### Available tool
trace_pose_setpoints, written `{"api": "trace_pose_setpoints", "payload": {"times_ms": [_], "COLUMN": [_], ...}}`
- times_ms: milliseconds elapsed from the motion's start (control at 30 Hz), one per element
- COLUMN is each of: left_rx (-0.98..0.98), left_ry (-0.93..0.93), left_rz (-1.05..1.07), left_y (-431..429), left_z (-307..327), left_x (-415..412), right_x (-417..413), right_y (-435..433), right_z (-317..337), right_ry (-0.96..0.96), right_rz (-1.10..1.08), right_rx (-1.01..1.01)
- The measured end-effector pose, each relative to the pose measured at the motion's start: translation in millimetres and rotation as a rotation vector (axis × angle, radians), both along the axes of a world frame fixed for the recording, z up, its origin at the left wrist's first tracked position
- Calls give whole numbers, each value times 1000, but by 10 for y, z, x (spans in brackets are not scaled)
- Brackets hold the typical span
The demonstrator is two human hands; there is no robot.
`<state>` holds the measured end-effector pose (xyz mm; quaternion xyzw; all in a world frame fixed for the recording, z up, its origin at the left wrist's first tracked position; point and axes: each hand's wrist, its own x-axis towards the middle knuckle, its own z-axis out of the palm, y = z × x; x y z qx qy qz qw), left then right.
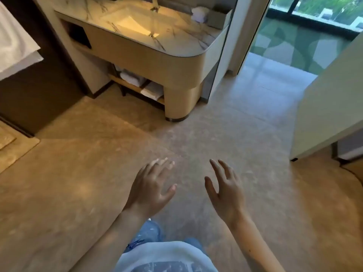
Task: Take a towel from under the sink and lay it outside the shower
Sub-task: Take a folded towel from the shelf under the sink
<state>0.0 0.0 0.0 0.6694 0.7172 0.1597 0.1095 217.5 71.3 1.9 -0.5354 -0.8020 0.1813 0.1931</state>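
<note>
Both hands hover empty over bare floor (78,193), the left hand (150,190) and right hand (225,193) with fingers spread. Folded white towels (131,76) sit on the low shelf (125,84) under the sink (133,22), well ahead, beside the vanity's rounded corner (178,103).

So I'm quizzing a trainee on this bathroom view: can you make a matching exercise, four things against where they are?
Things:
1. folded towels
2. sink basin
3. hands: left hand, right hand
4. patterned green carpet

Places:
A. beyond the doorway
B. open, empty, above the floor
C. shelf under the vanity
D. set in the marble top

Pairs: 1-C, 2-D, 3-B, 4-A
</note>
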Motion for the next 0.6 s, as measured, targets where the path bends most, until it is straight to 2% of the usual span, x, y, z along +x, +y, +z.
{"api": "trace_pose_setpoints", "payload": {"times_ms": [300, 600], "left_rx": [26, -24], "left_ry": [1, 33], "left_rz": [183, 213], "left_y": [-395, -778], "left_z": [-102, -115], "left_x": [-738, -2146], "right_x": [-871, -2440], "right_y": [-8, -263], "right_z": [-31, -191], "right_ry": [-49, -87], "right_rz": [181, 292], "right_rx": [-4, -26]}}
